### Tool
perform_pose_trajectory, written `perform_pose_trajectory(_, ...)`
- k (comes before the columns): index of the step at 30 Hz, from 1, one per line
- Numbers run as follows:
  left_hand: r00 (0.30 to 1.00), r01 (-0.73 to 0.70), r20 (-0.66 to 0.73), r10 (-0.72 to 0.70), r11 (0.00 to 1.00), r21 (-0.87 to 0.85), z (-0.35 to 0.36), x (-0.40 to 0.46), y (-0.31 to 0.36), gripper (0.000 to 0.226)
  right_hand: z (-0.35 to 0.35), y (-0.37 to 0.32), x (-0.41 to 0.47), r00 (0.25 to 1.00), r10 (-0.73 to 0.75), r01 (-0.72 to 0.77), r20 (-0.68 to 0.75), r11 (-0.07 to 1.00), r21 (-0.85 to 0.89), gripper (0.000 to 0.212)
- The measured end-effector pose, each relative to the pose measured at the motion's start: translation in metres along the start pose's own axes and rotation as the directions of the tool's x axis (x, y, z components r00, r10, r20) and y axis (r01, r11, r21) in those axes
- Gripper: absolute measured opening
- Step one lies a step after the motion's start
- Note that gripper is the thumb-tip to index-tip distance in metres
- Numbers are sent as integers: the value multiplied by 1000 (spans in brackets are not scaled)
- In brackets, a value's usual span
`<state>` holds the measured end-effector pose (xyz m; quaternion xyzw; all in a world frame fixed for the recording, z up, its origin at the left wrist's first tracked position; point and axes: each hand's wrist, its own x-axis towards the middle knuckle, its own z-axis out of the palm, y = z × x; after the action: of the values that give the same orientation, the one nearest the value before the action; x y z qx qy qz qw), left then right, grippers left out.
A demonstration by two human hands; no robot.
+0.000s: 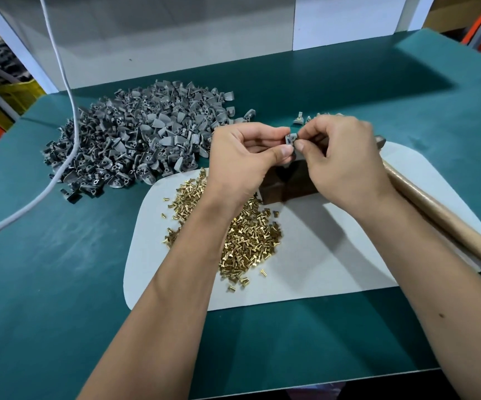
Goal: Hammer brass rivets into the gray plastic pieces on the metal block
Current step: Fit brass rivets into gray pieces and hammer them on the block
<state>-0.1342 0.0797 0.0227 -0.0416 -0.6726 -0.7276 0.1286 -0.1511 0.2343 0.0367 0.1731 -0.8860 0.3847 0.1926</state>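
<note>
My left hand point(245, 157) pinches a small gray plastic piece point(290, 139) between thumb and fingers, held above the dark metal block point(285, 186). My right hand point(340, 160) meets it from the right, its thumb and forefinger pinched at the piece's edge; whether a rivet sits between them is hidden. A heap of brass rivets point(245, 235) lies on the white mat point(334, 255) under my left forearm. A big pile of gray plastic pieces point(135, 140) covers the table's left. The hammer's wooden handle point(441, 217) lies to the right, behind my right wrist.
A white cable point(69, 116) hangs down and runs across the gray pile to the left edge. A few separate gray pieces point(299, 119) stand behind my hands. The green table point(60, 284) ends close to me; a white partition stands at the back.
</note>
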Motion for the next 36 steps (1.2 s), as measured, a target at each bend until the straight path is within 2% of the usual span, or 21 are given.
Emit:
perform_pose_trajectory(4,999,-3,-46,1,999,-48,5,-1,-3,25,2,-3,-2,998,-1,2,-61,1000,13,7)
perform_pose_trajectory(11,998,56,-7,-58,982,-183,0,0,-1,25,2,-3,-3,996,-22,34,-85,988,149,8)
perform_pose_trajectory(17,992,128,33,-124,954,-271,-5,1,0,25,-3,5,0,989,-131,139,-62,979,152,11)
perform_pose_trajectory(21,989,144,26,-144,938,-314,-6,2,2,24,-6,9,1,965,-235,249,-117,961,117,10)
perform_pose_trajectory(26,984,176,40,-173,925,-338,-9,2,4,21,-8,11,2,929,-337,351,-153,933,79,6)
perform_pose_trajectory(32,972,233,106,-210,916,-326,-9,1,5,14,-7,12,3,920,-367,379,-138,923,67,5)
perform_pose_trajectory(36,984,180,33,-177,955,-236,-3,0,5,12,-7,11,1,931,-336,346,-140,937,53,5)
